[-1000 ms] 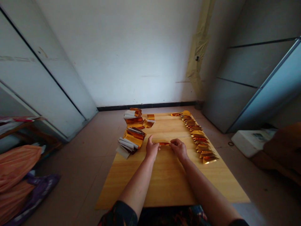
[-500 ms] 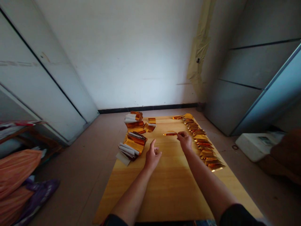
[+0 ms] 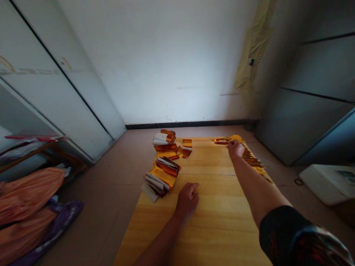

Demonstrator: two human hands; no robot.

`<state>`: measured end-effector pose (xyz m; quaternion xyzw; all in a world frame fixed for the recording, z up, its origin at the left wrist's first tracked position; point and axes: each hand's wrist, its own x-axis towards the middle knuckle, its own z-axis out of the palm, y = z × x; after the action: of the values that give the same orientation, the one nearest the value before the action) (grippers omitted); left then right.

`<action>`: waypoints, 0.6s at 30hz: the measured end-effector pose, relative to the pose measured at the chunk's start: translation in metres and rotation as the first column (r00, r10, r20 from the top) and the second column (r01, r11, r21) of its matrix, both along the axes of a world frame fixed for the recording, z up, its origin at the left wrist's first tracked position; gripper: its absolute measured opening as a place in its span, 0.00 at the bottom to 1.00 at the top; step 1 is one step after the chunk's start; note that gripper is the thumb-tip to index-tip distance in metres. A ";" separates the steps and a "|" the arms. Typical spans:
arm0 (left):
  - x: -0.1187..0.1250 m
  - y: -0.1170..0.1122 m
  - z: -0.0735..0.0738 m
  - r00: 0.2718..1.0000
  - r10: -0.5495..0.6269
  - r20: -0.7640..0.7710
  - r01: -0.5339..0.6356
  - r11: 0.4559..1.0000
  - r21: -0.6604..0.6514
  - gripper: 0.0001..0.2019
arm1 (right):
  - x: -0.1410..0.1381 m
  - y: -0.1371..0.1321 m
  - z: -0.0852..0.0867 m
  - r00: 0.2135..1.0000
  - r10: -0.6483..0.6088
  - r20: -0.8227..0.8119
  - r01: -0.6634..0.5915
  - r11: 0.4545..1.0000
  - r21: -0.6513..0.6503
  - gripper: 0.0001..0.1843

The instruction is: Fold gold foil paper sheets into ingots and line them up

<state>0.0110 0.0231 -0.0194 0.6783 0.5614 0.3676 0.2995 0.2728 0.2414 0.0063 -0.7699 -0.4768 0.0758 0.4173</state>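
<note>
My right hand (image 3: 236, 147) reaches to the far right of the wooden table (image 3: 210, 207). Its fingers pinch the end of a narrow folded gold foil paper (image 3: 221, 143), low over the tabletop beside another folded piece. Just right of that hand, a row of folded gold foil papers (image 3: 253, 159) runs along the table's edge, partly hidden by my right forearm. Over the middle of the table is my left hand (image 3: 188, 199), fingers curled in, with nothing visible in them. Left of it lies a stack of gold foil sheets with pale backs (image 3: 162, 175).
More foil sheets (image 3: 165, 149) lie at the table's far left, near a small loose sheet (image 3: 187, 143). A white wall (image 3: 172, 74) stands behind. Grey cabinets (image 3: 313, 111) are on the right, a white box (image 3: 327, 183) on the floor, orange cloth (image 3: 30, 195) at left.
My right hand has carried the folded foil paper away to the table's far right. My left hand has drawn back toward me and its fingers have curled. The view has shifted slightly left.
</note>
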 end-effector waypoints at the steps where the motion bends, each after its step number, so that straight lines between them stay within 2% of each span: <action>1: 0.000 -0.001 -0.001 1.000 0.000 -0.001 0.000 1.000 0.012 0.19 | 0.000 0.005 0.001 1.000 -0.010 0.028 0.011 0.999 -0.037 0.11; 3: 0.000 -0.002 -0.002 1.000 -0.001 0.001 0.001 0.999 0.042 0.18 | -0.001 0.013 0.001 0.997 -0.023 0.071 0.031 0.993 -0.112 0.11; 10: -0.001 -0.006 -0.003 1.000 -0.029 0.011 0.028 0.995 0.099 0.15 | -0.005 0.025 -0.003 0.995 0.015 0.094 0.005 0.977 -0.211 0.10; 18: -0.001 -0.008 0.000 0.999 -0.045 0.002 0.044 0.994 0.100 0.15 | -0.002 0.024 -0.006 0.996 -0.020 0.088 0.039 0.976 -0.214 0.13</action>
<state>0.0097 0.0149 -0.0195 0.7040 0.5264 0.3900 0.2743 0.2705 0.2656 0.0000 -0.8201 -0.4717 0.0879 0.3119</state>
